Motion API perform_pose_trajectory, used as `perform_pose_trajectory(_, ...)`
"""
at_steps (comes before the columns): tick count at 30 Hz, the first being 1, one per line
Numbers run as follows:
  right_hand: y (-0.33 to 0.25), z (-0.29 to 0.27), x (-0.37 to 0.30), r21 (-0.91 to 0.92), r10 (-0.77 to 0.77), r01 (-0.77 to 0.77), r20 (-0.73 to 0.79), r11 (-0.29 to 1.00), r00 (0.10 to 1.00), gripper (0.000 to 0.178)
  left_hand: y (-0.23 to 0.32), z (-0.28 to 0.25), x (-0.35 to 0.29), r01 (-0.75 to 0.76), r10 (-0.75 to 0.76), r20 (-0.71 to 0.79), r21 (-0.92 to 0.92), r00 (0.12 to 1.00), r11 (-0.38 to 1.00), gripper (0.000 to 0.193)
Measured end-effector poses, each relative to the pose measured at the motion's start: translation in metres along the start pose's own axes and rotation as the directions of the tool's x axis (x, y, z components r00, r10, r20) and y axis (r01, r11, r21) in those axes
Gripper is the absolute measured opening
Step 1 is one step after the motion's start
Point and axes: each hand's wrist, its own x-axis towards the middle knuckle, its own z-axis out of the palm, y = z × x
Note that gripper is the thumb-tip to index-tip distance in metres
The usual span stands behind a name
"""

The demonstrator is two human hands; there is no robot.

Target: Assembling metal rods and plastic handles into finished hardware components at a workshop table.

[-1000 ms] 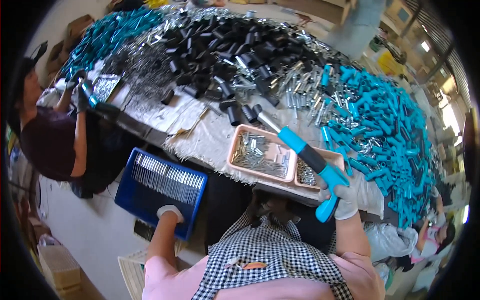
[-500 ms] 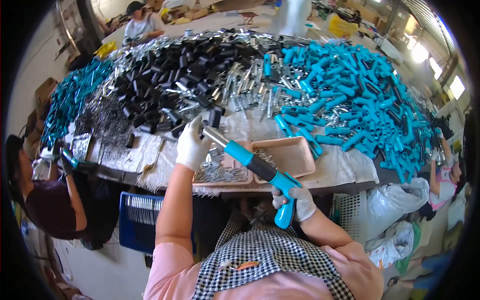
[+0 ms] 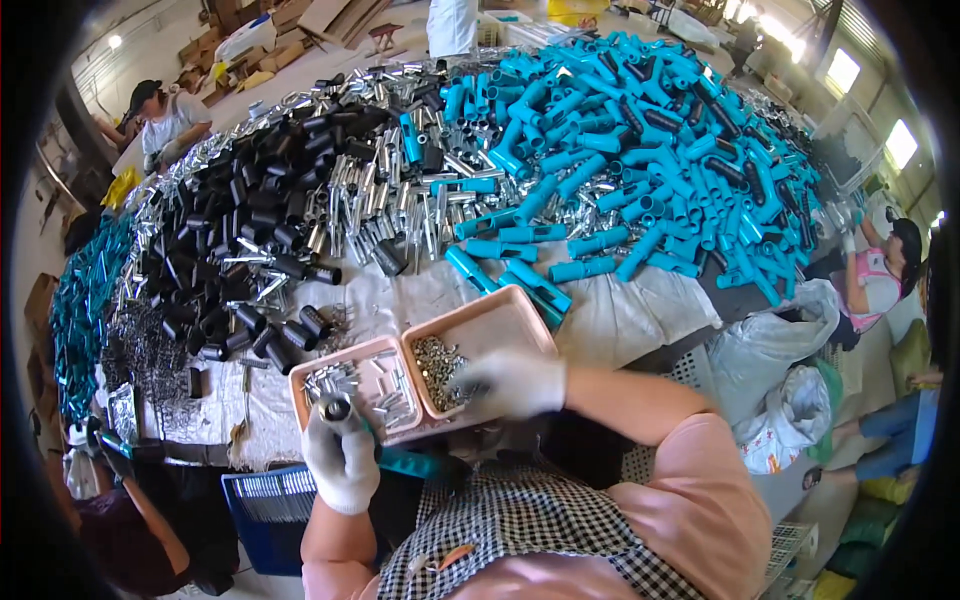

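Observation:
My left hand (image 3: 340,465), in a white glove, is wrapped around a teal-and-black tool body with a metal tube. The tube's round end points up above the fingers, and its teal handle (image 3: 410,463) stretches right, in front of my apron. My right hand (image 3: 525,384), also gloved, is over the small metal parts (image 3: 437,370) in the right part of a pink tray (image 3: 518,318). Its fingers are smeared by motion, so I cannot see whether they grip anything. Metal pins (image 3: 392,402) lie in the tray's left part, beside my left hand.
Black sleeves (image 3: 265,205), metal tubes (image 3: 372,195) and teal handles (image 3: 640,160) are heaped across the table. A blue crate (image 3: 270,510) stands below its left edge, white sacks (image 3: 775,335) at the right. Co-workers (image 3: 172,122) sit around the table.
My right hand has let go of the teal handle and moved to the tray. My left hand has come down and nearer, now holding the tool with its tube end upward. The view has turned.

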Motion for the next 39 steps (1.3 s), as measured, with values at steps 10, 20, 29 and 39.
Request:
perform_pose_trajectory(10,0.187,-0.181,0.001,-0.2,0.551,-0.907,-0.738,0.372,0.388,0.03,-0.069,0.007,-0.049,0.072,-0.202,0.251,0.444,0.947,0.893,0.016)
perform_pose_trajectory(20,0.209,-0.182,-0.01,0.269,0.364,-0.372,-0.907,0.888,0.212,0.031,-0.048,-0.012,-0.075,-0.082,-0.124,0.355,0.513,0.927,0.855,0.031)
perform_pose_trajectory(29,-0.009,-0.047,-0.005,-0.124,-0.181,0.141,-0.415,0.982,0.892,0.045,-0.049,-0.014,-0.088,-0.047,-0.15,0.417,0.426,0.896,0.904,0.037)
perform_pose_trajectory(39,-0.076,0.025,-0.038,-0.342,-0.651,0.679,0.212,0.649,0.729,0.034,-0.045,-0.001,-0.111,-0.136,-0.024,0.52,0.267,0.854,0.954,0.035)
